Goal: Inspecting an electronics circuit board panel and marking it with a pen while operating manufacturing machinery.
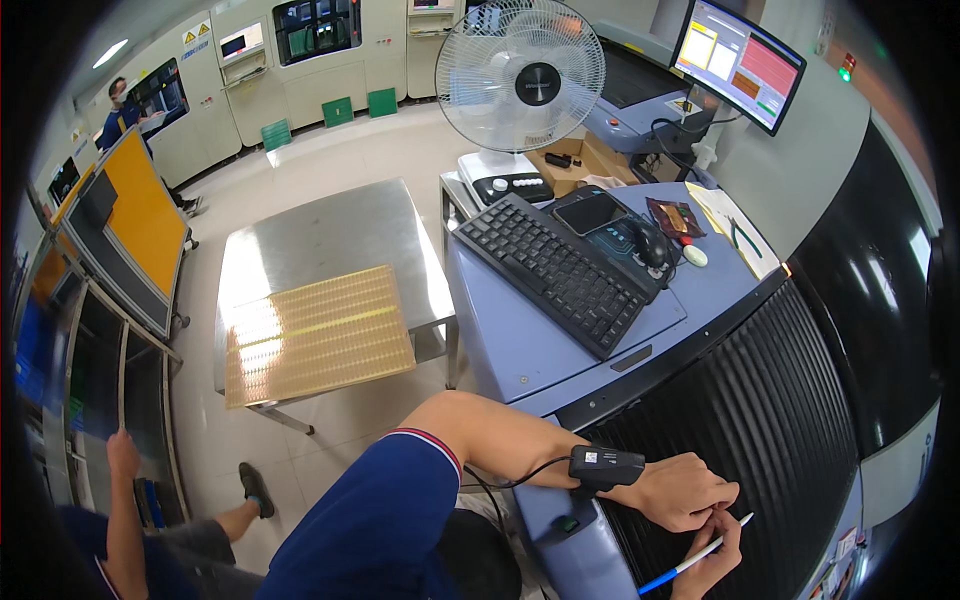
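My left hand (688, 492) reaches across to the right with its fingers curled in, over a black ribbed cover (745, 400). Whatever it may be pinching does not show. A small black device (606, 466) with a cable is on that wrist. Close below, my right hand (712, 560) comes in from the lower edge, closed on a blue and white pen (695, 555). The pen slants, its white end pointing up and right. The fingertips of both hands meet or nearly meet.
A keyboard (555, 268), phone (590, 212), mouse (654, 245) and pliers (744, 236) lie on the blue machine top (500, 340). A fan (520, 80) stands behind. A patterned gold panel (320, 335) overhangs a metal table (330, 230). At lower left, another person's hand (122, 455) grips a rack.
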Tool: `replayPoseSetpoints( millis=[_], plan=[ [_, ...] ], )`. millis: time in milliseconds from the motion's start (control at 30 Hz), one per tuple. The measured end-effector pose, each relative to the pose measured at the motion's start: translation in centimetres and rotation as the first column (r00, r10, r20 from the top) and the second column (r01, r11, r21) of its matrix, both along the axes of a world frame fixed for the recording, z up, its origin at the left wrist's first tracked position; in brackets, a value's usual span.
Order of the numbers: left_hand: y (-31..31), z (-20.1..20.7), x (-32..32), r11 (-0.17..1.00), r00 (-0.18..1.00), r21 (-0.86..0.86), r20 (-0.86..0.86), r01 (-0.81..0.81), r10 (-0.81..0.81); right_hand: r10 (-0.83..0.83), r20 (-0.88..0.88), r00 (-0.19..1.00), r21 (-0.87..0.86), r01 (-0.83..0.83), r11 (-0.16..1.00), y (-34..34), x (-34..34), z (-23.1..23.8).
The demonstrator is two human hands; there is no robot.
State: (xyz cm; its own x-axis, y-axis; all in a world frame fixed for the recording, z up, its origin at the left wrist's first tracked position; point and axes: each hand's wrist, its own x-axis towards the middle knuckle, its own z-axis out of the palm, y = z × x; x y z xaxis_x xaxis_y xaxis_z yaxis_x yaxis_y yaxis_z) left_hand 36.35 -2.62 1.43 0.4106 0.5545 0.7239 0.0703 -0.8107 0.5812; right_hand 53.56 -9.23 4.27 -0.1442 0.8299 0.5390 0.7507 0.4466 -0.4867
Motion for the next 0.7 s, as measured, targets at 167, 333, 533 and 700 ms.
replayPoseSetpoints(
  millis=[167, 333, 533, 700],
  plan=[
    [0.2, -0.6, -0.2, 1.000, 1.000, -0.017, -0.013, -0.016, 0.016, 0.028, -0.058, 0.998, -0.050, -0.030, 0.998, 1.2, 0.7, -2.0],
    [0.4, -0.5, 0.0, 0.999, 0.998, -0.035, -0.060, -0.005, 0.003, -0.013, 0.005, 1.000, -0.041, 0.013, 0.999, 0.4, 0.1, -0.5],
    [0.2, -0.5, -0.2, 0.999, 0.999, -0.034, -0.037, -0.037, 0.036, -0.014, -0.005, 1.000, -0.061, 0.013, 0.998, 0.4, -0.5, -0.3],
    [0.0, -0.6, 0.4, 0.998, 1.000, -0.063, -0.026, 0.008, -0.010, 0.003, -0.035, 0.999, -0.070, -0.005, 0.998, 0.1, 0.6, -0.6]
  ],
)
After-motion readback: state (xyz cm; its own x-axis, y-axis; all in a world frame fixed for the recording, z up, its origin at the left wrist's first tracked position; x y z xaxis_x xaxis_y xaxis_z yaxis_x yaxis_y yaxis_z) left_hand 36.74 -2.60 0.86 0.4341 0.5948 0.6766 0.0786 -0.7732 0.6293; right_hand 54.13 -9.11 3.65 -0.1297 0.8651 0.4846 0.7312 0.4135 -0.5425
